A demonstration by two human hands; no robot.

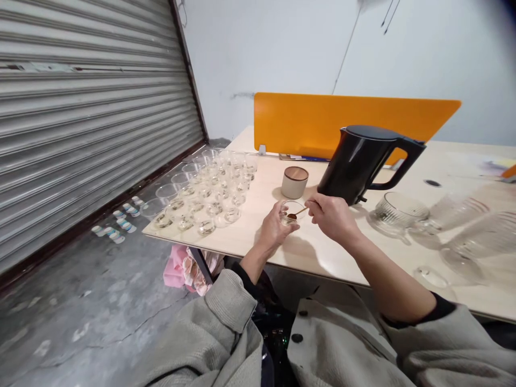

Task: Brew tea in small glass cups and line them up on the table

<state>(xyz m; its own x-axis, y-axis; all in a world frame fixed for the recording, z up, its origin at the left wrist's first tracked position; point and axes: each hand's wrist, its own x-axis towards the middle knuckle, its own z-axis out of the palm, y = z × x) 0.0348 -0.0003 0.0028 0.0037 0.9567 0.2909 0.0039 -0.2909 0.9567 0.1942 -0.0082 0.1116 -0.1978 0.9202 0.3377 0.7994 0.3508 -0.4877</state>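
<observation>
While the left hand [276, 226] is gripping the cup [297, 205] by its side near the front of the surface [264, 185], the right hand [332, 215] is pinching the spoon [301, 211], and dark powder [292, 216] is sitting at the spoon's tip, within the cup's outline. The spooning seems to be midway: the tip is carrying powder, so emptying it looks not yet done, though I cannot tell whether any is lying loose in the cup. Just beyond, the canister [294, 188] is standing with its lid [296, 173] apparently on. The kettle [355, 166] is standing upright nearby, and neither hand is holding it; at the left, many clear glasses [206, 226] are standing close together, showing no dark powder
</observation>
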